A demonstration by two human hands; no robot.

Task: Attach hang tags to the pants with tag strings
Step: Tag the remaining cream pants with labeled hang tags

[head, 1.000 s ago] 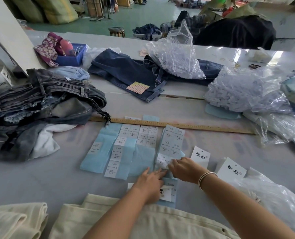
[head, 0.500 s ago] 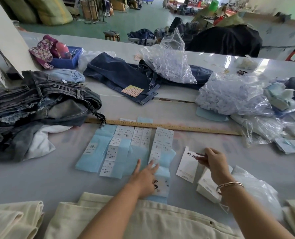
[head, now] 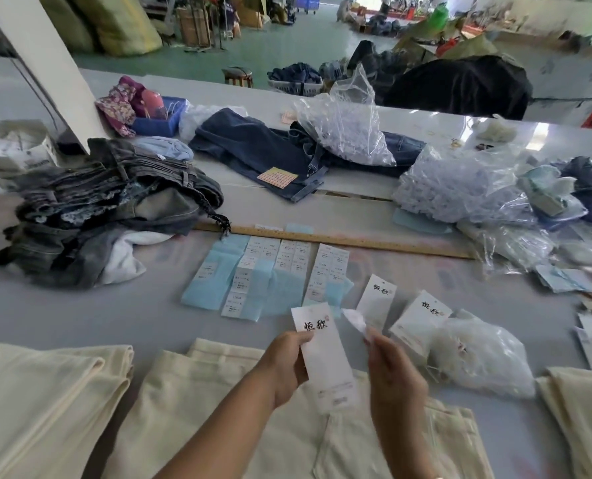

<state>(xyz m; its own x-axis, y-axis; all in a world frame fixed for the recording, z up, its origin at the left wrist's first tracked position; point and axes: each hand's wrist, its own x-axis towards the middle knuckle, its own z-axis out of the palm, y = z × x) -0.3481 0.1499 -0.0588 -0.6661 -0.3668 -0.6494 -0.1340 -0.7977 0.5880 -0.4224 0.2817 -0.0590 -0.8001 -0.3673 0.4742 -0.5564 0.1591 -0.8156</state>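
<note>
- Left hand (head: 284,366) pinches a white hang tag (head: 324,354) by its edge, above the cream pants (head: 225,409).
- Right hand (head: 391,371) grips a small blurred white slip (head: 355,321) just beside that tag.
- More tags (head: 420,318) lie beyond the right hand.

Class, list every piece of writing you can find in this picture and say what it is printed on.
"恒欣", black brush script: hang tag held in the left hand, and two tags on the table.
Size stickers on blue sheets: too small.
Ruler marks, orange sheet: unreadable.
</note>
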